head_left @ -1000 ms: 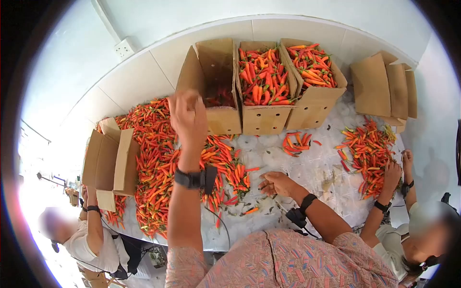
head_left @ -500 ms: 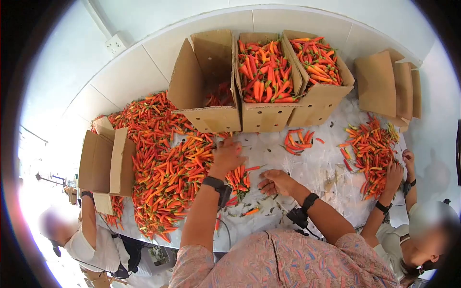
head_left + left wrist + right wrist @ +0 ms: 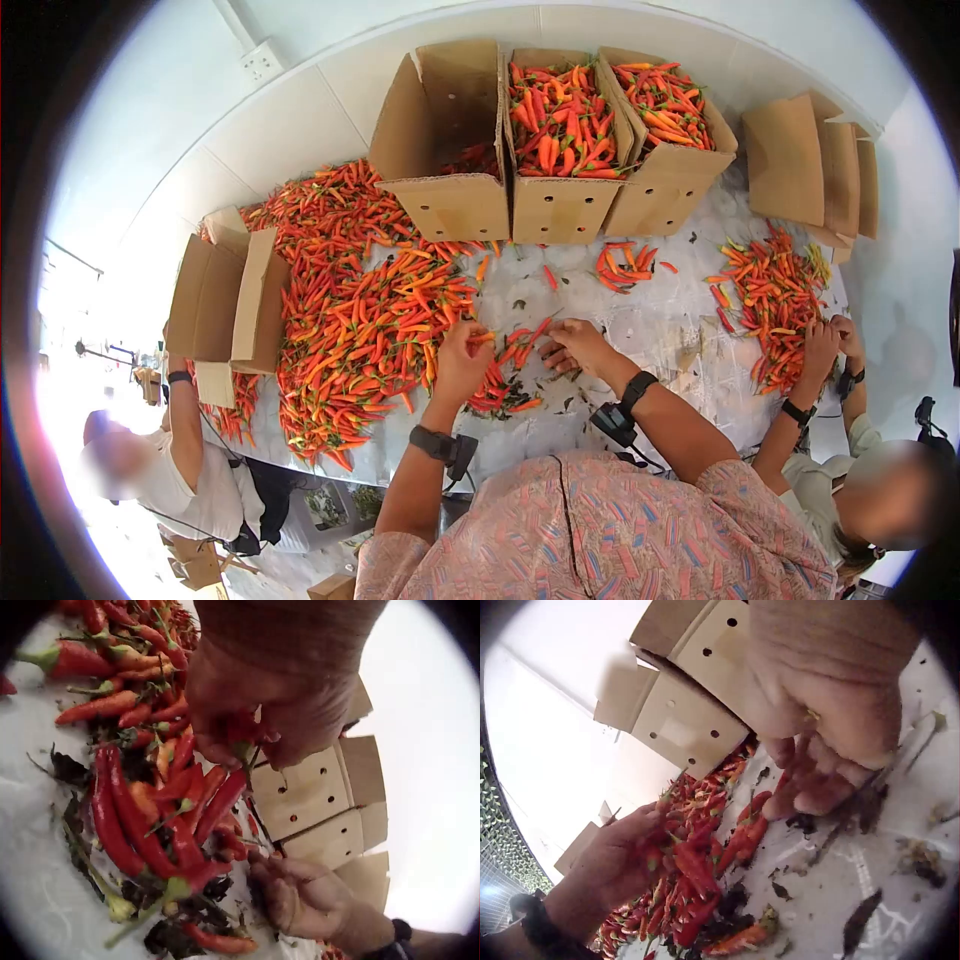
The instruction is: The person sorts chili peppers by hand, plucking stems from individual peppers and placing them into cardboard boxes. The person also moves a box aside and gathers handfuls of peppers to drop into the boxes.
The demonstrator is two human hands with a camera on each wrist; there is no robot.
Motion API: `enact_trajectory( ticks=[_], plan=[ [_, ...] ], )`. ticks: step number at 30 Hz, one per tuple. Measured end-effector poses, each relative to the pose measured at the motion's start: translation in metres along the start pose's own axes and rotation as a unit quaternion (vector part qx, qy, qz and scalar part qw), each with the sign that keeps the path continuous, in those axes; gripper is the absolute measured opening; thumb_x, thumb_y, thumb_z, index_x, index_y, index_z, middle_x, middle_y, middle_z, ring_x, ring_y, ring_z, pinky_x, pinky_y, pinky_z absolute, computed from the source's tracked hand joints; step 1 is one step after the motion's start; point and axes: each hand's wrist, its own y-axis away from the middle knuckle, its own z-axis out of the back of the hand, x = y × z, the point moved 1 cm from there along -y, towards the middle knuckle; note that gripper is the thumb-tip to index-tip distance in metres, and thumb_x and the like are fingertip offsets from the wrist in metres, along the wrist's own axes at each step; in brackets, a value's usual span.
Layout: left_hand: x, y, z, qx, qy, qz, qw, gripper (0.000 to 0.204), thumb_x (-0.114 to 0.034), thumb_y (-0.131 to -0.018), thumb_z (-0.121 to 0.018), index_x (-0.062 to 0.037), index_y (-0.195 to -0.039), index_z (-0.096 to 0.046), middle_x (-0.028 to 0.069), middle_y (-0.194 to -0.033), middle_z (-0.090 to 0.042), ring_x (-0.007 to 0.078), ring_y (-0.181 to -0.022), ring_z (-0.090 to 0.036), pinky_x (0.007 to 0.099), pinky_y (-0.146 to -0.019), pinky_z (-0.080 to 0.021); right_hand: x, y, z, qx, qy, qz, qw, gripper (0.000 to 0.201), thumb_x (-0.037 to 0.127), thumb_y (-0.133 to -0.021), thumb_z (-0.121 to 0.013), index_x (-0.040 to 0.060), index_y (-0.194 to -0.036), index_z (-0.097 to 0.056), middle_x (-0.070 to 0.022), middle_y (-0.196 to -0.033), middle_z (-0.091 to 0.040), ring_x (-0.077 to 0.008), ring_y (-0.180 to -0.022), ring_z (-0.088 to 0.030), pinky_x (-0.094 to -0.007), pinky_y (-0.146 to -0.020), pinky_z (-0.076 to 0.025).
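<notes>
My left hand (image 3: 463, 362) pinches a red chili pepper (image 3: 244, 729) over the near right end of a big chili heap (image 3: 370, 320). Its fingers are curled, hiding part of that pepper. Below it in the left wrist view lie several long red peppers (image 3: 124, 817) among dark dry leaves (image 3: 69, 766). My right hand (image 3: 585, 347) is low over the table just right of these peppers, its fingers bent, with a red pepper (image 3: 540, 330) at its fingertips. I cannot tell whether it grips that pepper.
Along the wall stand a mostly empty carton (image 3: 440, 205) and two cartons full of chilies (image 3: 565, 120) (image 3: 665, 105). Folded cartons (image 3: 785, 165) stand at right, an open carton (image 3: 210, 310) at left. Two other people work at the table ends; a smaller chili pile (image 3: 770, 300) lies at right.
My left hand has come down from the mouth of the mostly empty carton to the near peppers and now pinches one. The right hand has stayed low over the table, nearly in place.
</notes>
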Motion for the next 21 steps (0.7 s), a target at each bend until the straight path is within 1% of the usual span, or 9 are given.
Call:
enact_trajectory(
  ticks=[2, 7, 9, 10, 12, 16, 17, 19, 21],
  plan=[
    [0.019, 0.007, 0.005, -0.006, 0.148, 0.128, 0.981, 0.024, -0.005, -0.082, -0.055, 0.0009, -0.104, -0.052, 0.0068, -0.094, -0.057, 0.0124, -0.081, -0.056, 0.0248, -0.067, -0.046, 0.012, 0.006, -0.011, -0.040, 0.048, -0.021, 0.998, 0.030, 0.028, -0.088, -0.048, 0.0025, -0.104, -0.051, -0.0114, -0.082, -0.062, -0.0189, -0.063, -0.063, -0.0277, -0.046, -0.048],
    [0.044, 0.028, 0.018, -0.098, 0.255, 0.176, 0.946, 0.022, -0.002, -0.084, -0.049, 0.0017, -0.106, -0.051, 0.0060, -0.088, -0.059, 0.0119, -0.079, -0.058, 0.0231, -0.062, -0.047, 0.034, -0.006, -0.031, -0.143, 0.332, -0.040, 0.931, 0.035, 0.035, -0.079, -0.057, 0.0013, -0.087, -0.060, -0.0139, -0.078, -0.063, -0.0215, -0.064, -0.063, -0.0320, -0.052, -0.050],
    [0.054, 0.039, 0.023, -0.139, 0.286, 0.211, 0.924, 0.021, -0.002, -0.081, -0.053, 0.0023, -0.101, -0.051, 0.0084, -0.087, -0.061, 0.0103, -0.070, -0.058, 0.0218, -0.059, -0.047, 0.032, -0.018, -0.030, -0.200, 0.535, 0.052, 0.819, 0.034, 0.035, -0.071, -0.062, 0.0015, -0.076, -0.062, -0.0168, -0.076, -0.063, -0.0279, -0.070, -0.063, -0.0373, -0.062, -0.050],
    [0.030, 0.043, 0.033, -0.119, 0.294, 0.276, 0.907, 0.019, -0.001, -0.081, -0.052, 0.0032, -0.100, -0.052, 0.0087, -0.086, -0.060, 0.0100, -0.062, -0.056, 0.0222, -0.052, -0.045, 0.029, -0.019, -0.032, -0.197, 0.536, 0.054, 0.819, 0.034, 0.035, -0.071, -0.062, 0.0015, -0.076, -0.062, -0.0168, -0.076, -0.063, -0.0279, -0.070, -0.063, -0.0373, -0.062, -0.050],
    [0.029, 0.050, 0.032, -0.130, 0.222, 0.234, 0.937, 0.019, -0.001, -0.081, -0.051, 0.0035, -0.100, -0.052, 0.0093, -0.085, -0.060, 0.0095, -0.059, -0.055, 0.0221, -0.050, -0.044, 0.022, -0.019, -0.036, -0.279, 0.559, 0.176, 0.760, 0.035, 0.034, -0.065, -0.065, 0.0010, -0.075, -0.062, -0.0178, -0.072, -0.062, -0.0340, -0.074, -0.061, -0.0412, -0.068, -0.048],
    [0.043, 0.056, 0.031, -0.110, 0.144, 0.163, 0.970, 0.021, 0.000, -0.082, -0.050, 0.0041, -0.103, -0.051, 0.0109, -0.082, -0.060, 0.0093, -0.055, -0.054, 0.0217, -0.049, -0.044, 0.018, -0.020, -0.029, -0.248, 0.568, 0.221, 0.753, 0.034, 0.032, -0.065, -0.064, 0.0008, -0.077, -0.063, -0.0179, -0.073, -0.062, -0.0337, -0.073, -0.060, -0.0413, -0.066, -0.048],
    [0.048, 0.058, 0.031, -0.110, 0.146, 0.162, 0.970, 0.021, 0.000, -0.082, -0.050, 0.0041, -0.103, -0.051, 0.0109, -0.082, -0.060, 0.0093, -0.055, -0.054, 0.0217, -0.049, -0.044, 0.016, -0.019, -0.026, -0.213, 0.542, 0.228, 0.781, 0.032, 0.031, -0.067, -0.064, 0.0010, -0.078, -0.061, -0.0148, -0.072, -0.062, -0.0292, -0.070, -0.061, -0.0379, -0.062, -0.047],
    [0.042, 0.059, 0.032, -0.103, 0.267, 0.230, 0.930, 0.022, 0.000, -0.083, -0.049, 0.0044, -0.105, -0.049, 0.0108, -0.080, -0.060, 0.0106, -0.054, -0.054, 0.0226, -0.048, -0.045, 0.019, -0.010, -0.024, -0.180, 0.515, 0.233, 0.805, 0.031, 0.031, -0.069, -0.065, 0.0012, -0.078, -0.060, -0.0117, -0.070, -0.062, -0.0246, -0.067, -0.061, -0.0346, -0.058, -0.046],
    [0.040, 0.057, 0.032, -0.085, 0.318, 0.248, 0.911, 0.022, -0.001, -0.084, -0.047, 0.0045, -0.105, -0.049, 0.0104, -0.083, -0.060, 0.0119, -0.057, -0.056, 0.0236, -0.050, -0.046, 0.018, -0.003, -0.024, -0.079, 0.282, 0.078, 0.953, 0.019, 0.023, -0.076, -0.060, 0.0050, -0.082, -0.058, -0.0070, -0.069, -0.061, -0.0193, -0.068, -0.061, -0.0303, -0.056, -0.046]
  ],
)
